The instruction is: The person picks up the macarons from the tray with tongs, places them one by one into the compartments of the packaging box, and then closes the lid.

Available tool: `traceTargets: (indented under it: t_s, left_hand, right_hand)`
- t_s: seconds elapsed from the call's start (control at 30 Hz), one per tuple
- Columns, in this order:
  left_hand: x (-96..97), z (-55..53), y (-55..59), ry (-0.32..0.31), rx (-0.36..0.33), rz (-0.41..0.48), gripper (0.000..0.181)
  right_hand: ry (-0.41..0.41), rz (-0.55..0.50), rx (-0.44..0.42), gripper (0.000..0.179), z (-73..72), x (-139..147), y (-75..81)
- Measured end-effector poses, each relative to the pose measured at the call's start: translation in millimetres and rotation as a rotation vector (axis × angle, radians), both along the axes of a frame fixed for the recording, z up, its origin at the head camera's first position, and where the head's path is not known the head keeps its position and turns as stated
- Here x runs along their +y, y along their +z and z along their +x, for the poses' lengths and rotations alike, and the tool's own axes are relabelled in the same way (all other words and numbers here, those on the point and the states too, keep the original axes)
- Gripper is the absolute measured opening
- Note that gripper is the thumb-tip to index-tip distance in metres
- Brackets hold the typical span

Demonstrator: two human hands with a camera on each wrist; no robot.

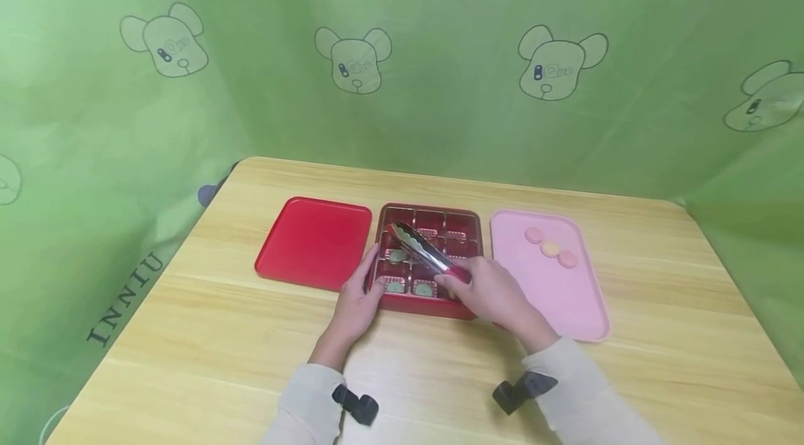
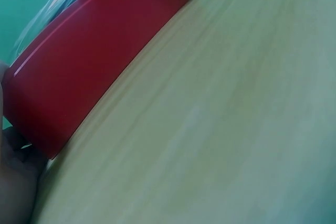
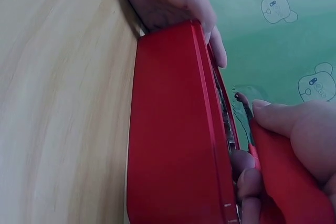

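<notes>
A red box (image 1: 421, 305) with a clear divided insert stands mid-table; green macarons (image 1: 425, 289) sit in several of its near and left compartments. My left hand (image 1: 355, 307) holds the box's near left corner, thumb over the rim and fingers along the outside, as the right wrist view also shows. With my right hand (image 1: 493, 291) I grip metal tongs (image 1: 428, 252) by their red handles (image 3: 286, 174). The tong tips reach over the left middle compartments. A small reddish spot shows at the tips; what it is, I cannot tell. In the left wrist view, the box wall (image 2: 89, 72) hides the inside.
Left of the box lies a flat red lid (image 1: 317, 243). To the right is a pink tray (image 1: 534, 291) bearing two pink macarons (image 1: 568, 259) and a yellow macaron (image 1: 550, 248) in a slanting row. A green printed curtain (image 1: 440, 131) hangs behind the wooden table (image 1: 207, 333).
</notes>
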State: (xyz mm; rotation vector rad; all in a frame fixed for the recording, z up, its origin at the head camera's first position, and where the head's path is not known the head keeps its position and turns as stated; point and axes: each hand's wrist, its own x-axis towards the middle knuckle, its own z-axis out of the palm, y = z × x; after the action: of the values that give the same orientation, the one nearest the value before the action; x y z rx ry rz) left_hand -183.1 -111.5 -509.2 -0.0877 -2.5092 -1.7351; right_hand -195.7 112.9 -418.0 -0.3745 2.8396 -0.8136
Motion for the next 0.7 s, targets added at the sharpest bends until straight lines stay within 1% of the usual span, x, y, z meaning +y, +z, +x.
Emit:
traceTargets:
  t_s: [0.13, 0.2, 0.4, 0.53, 0.7]
  left_hand:
    - [0.0, -0.3, -0.4, 0.000, 0.004, -0.001, 0.064]
    - [0.1, -0.5, -0.5, -0.001, 0.006, 0.001, 0.064]
    - [0.2, 0.8, -0.8, -0.005, -0.010, 0.002, 0.064]
    - [0.7, 0.8, -1.5, -0.010, -0.011, 0.000, 0.064]
    - [1.3, 1.0, -1.1, -0.010, -0.005, 0.002, 0.064]
  right_hand:
    - [-0.014, -0.012, -0.027, 0.028, 0.3, 5, 0.8]
    - [-0.021, -0.010, -0.018, 0.028, 0.0, 8, 0.6]
    - [-0.053, 0.015, 0.009, 0.045, 1.2, 21, 1.9]
    - [-0.078, 0.018, -0.003, 0.042, 4.0, 31, 4.4]
    - [-0.124, 0.061, -0.025, 0.051, 7.7, 47, 6.7]
